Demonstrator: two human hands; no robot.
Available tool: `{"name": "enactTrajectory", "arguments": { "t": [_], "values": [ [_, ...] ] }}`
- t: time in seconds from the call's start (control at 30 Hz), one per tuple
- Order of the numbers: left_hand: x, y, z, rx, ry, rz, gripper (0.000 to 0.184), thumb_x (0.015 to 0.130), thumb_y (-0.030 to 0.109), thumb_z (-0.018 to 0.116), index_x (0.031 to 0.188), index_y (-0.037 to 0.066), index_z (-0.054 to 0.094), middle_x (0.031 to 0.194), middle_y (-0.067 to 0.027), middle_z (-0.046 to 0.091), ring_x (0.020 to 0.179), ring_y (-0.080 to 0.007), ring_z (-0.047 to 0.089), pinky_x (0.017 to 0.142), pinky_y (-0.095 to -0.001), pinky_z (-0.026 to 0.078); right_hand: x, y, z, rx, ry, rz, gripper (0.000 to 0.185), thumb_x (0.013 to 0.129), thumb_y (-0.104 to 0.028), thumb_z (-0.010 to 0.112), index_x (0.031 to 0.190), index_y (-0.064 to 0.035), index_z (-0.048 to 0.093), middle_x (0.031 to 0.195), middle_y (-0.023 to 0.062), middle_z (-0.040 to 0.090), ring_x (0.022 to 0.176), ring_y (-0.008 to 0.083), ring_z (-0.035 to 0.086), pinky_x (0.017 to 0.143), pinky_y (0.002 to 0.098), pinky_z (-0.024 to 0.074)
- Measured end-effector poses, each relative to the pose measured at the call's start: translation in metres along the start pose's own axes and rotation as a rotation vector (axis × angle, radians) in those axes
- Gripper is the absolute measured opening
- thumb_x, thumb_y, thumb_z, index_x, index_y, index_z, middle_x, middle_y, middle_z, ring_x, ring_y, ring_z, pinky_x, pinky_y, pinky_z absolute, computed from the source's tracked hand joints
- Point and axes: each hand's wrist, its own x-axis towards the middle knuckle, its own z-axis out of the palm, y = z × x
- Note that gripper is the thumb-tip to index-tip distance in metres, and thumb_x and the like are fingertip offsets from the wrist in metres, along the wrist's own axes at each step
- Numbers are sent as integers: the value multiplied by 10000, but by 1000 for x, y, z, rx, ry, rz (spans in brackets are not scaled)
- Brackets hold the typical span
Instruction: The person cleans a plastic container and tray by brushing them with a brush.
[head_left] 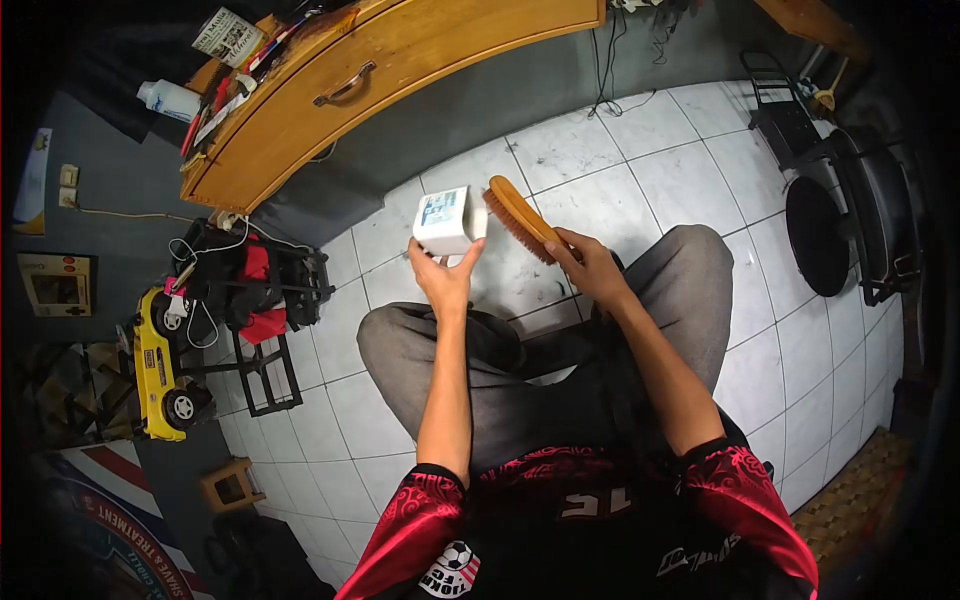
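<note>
My left hand [443, 274] is closed around the lower part of a small white box [440, 225] with blue print on its upper face. What is inside the box, if anything, does not show. In my right hand [588, 266] is a brush [527, 215] with a long wooden back, gripped near its lower end. Its brown bristles face left, toward the box, and a narrow gap lies between the two. Both things are held up over the tiled floor, in front of my crossed legs.
White floor tiles [600, 205] with dark smudges lie ahead. A wooden drawer unit [430, 60] with a cluttered top stands at the back. At left are a yellow toy car [155, 365] and black metal frames; at right, a round black seat [817, 237].
</note>
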Motion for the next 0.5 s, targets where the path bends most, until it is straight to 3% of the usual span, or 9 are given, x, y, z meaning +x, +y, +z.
{"name": "enactTrajectory", "arguments": {
  "t": [0.13, 0.33, 0.43, 0.5],
  "values": [
    [1, 1, -3, 16, 81, -156, 919, 681, 269, 868, 1334, -73, 318, 1269, -213, 453, 1163, -260, 485, 904, -364, 535, 0, 1, 3, 154, 51, -13, 328, 964, -328, 549, 1028, -16, 628, 679, 78, 576, 593, 131, 486, 584, 289, 425],
    [-5, 6, 2, -210, -77, -64, 961, 659, 254, 881, 1340, -88, 298, 1282, -224, 423, 1158, -275, 483, 937, -382, 526, 5, 6, 7, 22, 135, 10, 341, 963, -322, 552, 1063, -5, 629, 672, 70, 566, 606, 112, 497, 586, 275, 429],
    [-4, 0, -1, 14, -4, -68, 995, 638, 258, 897, 1338, -100, 287, 1321, -263, 404, 1213, -310, 463, 961, -395, 508, 0, -2, 6, 132, 232, -143, 349, 957, -330, 558, 1072, -8, 630, 672, 79, 575, 609, 127, 510, 595, 296, 438],
    [-1, 0, -3, -5, 39, -94, 983, 640, 261, 895, 1336, -87, 293, 1302, -255, 426, 1210, -302, 472, 984, -399, 488, -7, -10, -3, -132, 220, -81, 355, 945, -351, 565, 1145, -64, 622, 692, 114, 611, 609, 194, 586, 588, 336, 468]
  ]
}}
